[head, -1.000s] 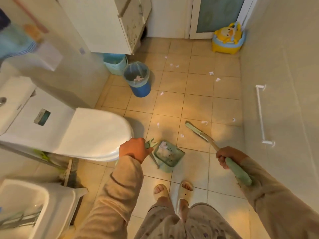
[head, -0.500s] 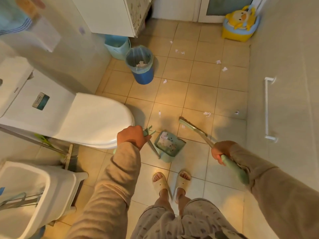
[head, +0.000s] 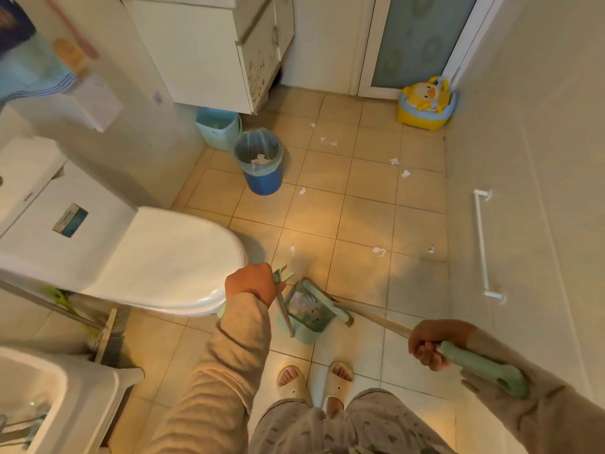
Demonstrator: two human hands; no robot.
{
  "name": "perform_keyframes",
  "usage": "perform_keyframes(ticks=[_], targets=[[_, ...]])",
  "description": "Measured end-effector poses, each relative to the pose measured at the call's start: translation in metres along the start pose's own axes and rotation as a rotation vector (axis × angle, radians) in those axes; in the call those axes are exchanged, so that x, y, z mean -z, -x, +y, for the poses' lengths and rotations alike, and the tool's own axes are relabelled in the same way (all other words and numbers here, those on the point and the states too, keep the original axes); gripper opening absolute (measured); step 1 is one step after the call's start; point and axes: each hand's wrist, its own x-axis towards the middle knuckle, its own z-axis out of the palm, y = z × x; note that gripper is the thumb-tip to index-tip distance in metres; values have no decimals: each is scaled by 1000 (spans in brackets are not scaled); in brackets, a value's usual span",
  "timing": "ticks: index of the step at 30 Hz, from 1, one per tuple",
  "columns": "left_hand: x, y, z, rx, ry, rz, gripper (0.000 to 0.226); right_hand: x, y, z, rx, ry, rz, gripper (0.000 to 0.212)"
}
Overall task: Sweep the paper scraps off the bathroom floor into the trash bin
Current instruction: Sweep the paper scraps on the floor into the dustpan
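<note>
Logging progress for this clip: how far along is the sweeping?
Partly done. The trash bin already holds some paper, and the dustpan in the left hand has scraps in it. The right hand holds the broom, its head at the pan's mouth. Left: scraps scattered on the floor toward the door, and emptying the pan.

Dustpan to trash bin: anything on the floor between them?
Head view: between dustpan and trash bin lies bare tile, except one paper scrap just ahead of the dustpan.
</note>
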Motion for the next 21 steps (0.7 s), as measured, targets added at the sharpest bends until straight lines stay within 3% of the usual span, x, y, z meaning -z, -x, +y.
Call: perform_keyframes(ticks=[4,9,17,21], targets=[[0,1,-12,2,22,0,47,21,3,-5,26,-290,-69,44],[-9,4,-31,33,70,30,47,24,-5,-15,76,-352,-78,52],[-10,-3,-39,262,205,38,49,34,-7,-92,176,-50,57,36],[0,-16,-20,374,259,51,48,47,-13,-139,231,92,52,40]])
